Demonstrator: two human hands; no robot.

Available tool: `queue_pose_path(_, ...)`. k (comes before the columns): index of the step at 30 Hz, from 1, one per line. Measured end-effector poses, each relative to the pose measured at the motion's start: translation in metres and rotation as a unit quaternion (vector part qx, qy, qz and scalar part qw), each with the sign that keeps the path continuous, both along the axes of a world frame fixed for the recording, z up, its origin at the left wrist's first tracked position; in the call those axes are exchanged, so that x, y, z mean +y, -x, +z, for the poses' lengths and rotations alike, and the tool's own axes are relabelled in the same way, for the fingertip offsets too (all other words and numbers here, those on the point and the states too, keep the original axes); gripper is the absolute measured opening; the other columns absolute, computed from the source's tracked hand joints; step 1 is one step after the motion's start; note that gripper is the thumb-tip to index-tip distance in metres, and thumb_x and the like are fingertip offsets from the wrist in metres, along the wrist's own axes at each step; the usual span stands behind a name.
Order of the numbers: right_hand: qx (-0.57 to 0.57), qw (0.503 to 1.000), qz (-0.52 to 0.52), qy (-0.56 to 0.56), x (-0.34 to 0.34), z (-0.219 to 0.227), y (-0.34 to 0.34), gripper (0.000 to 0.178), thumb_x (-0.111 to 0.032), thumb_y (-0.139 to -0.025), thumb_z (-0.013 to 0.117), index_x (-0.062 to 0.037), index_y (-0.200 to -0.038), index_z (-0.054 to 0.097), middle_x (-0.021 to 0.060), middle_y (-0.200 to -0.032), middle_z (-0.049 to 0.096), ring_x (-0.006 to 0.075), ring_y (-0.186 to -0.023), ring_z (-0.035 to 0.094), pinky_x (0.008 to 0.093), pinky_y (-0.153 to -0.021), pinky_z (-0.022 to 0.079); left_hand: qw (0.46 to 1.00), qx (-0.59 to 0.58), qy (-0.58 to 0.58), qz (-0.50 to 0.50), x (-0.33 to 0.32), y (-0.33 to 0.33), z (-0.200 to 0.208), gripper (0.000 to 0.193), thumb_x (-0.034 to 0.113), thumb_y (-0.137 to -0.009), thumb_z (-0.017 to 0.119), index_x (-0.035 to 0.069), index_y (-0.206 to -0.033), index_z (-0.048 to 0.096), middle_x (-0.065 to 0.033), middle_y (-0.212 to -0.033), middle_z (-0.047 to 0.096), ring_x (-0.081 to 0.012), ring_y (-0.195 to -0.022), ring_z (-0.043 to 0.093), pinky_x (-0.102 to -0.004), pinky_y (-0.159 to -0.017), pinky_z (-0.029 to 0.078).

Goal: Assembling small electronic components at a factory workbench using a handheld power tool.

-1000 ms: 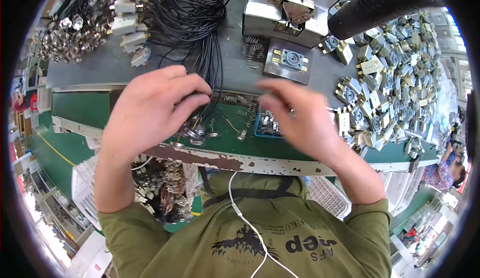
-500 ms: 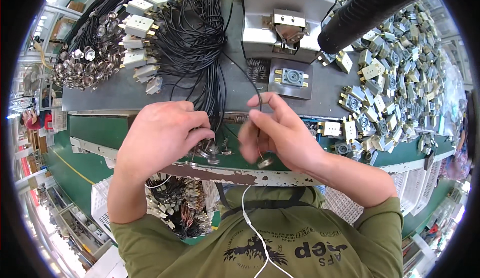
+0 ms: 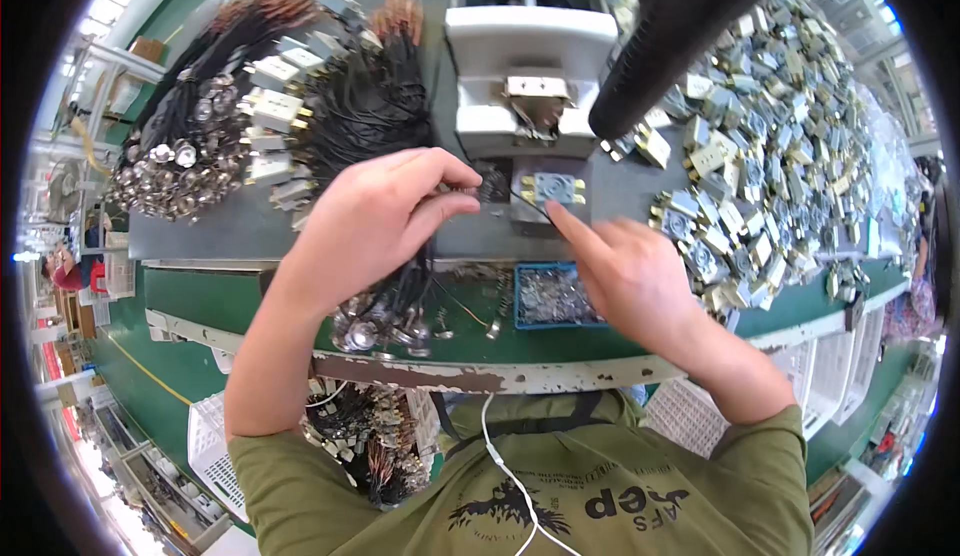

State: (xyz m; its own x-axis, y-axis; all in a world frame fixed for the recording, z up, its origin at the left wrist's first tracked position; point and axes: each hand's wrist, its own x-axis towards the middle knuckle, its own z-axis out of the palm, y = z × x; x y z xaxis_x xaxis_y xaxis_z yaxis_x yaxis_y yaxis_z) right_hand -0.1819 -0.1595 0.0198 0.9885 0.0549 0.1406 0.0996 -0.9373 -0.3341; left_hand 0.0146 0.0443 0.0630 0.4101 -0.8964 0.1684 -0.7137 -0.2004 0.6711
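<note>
My left hand (image 3: 390,206) reaches over the black wire bundle (image 3: 365,121), thumb and forefinger curled in a pinch. A thin coil seems to lie between them, partly hidden. Just beyond the fingertips are small coil springs (image 3: 493,182) on the bench. My right hand (image 3: 635,271) is closed around a thin black wire (image 3: 530,206), with its forefinger tip by the grey socket block (image 3: 553,188), which has brass tabs and sits on a dark metal plate (image 3: 525,214). The right hand's other fingers are hidden. Metal discs (image 3: 365,331) hang from the bundle at the bench's front.
A black cylindrical tool (image 3: 665,51) hangs beside the white metal fixture (image 3: 530,41). Many socket blocks (image 3: 765,156) are heaped at right. More wires with metal discs (image 3: 165,176) lie at left. A blue tray (image 3: 550,301) of small clear parts is on the lower green shelf.
My left hand has left the discs and moved forward and right to the springs. My right hand has moved forward and right to the socket block. The view has shifted slightly.
</note>
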Motion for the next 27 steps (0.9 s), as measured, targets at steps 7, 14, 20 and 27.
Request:
queue_pose_path(7, 0.023, 0.997, -0.053, -0.056, -0.022, -0.016, -0.004, 0.047, -0.009, -0.092, 0.07, -0.0197, -0.138, 0.066, 0.0094, -0.076, 0.059, 0.0333, -0.061, 0.062, 0.0446, -0.056, 0.052, 0.996, -0.07, 0.002, -0.047, -0.025, 0.001, -0.006, 0.018, 0.013, -0.088, 0.077, 0.006, -0.102, 0.069, -0.0103, -0.093, 0.068, -0.0295, -0.083, 0.068, -0.0395, -0.072, 0.054)
queue_pose_path(14, -0.009, 0.997, -0.052, -0.059, -0.027, -0.021, -0.003, 0.046, -0.007, -0.091, 0.071, -0.0193, -0.135, 0.067, 0.0084, -0.096, 0.069, 0.0291, -0.073, 0.071, 0.0404, -0.062, 0.058, 0.993, -0.102, 0.0, -0.065, -0.048, 0.006, -0.014, 0.015, 0.015, -0.089, 0.076, 0.007, -0.099, 0.068, -0.0089, -0.089, 0.065, -0.0297, -0.08, 0.066, -0.0397, -0.071, 0.054)
queue_pose_path(20, -0.029, 0.996, -0.06, -0.063, -0.027, -0.017, -0.004, 0.04, -0.009, -0.09, 0.073, -0.0159, -0.13, 0.069, 0.0083, -0.094, 0.069, 0.0287, -0.071, 0.071, 0.0397, -0.06, 0.057, 0.983, -0.155, 0.009, -0.093, -0.059, 0.002, -0.026, 0.017, 0.015, -0.088, 0.076, 0.007, -0.099, 0.067, -0.0087, -0.086, 0.063, -0.0305, -0.079, 0.066, -0.0402, -0.069, 0.054)
queue_pose_path(27, -0.032, 0.979, -0.052, -0.196, -0.009, -0.019, 0.014, 0.042, -0.013, -0.088, 0.078, -0.0096, -0.128, 0.067, 0.0092, -0.09, 0.07, 0.0284, -0.071, 0.069, 0.0375, -0.061, 0.056, 0.975, -0.197, -0.013, -0.102, -0.073, 0.007, -0.037, 0.019, 0.018, -0.086, 0.076, 0.008, -0.098, 0.066, -0.0071, -0.085, 0.066, -0.0278, -0.079, 0.068, -0.0385, -0.069, 0.055)
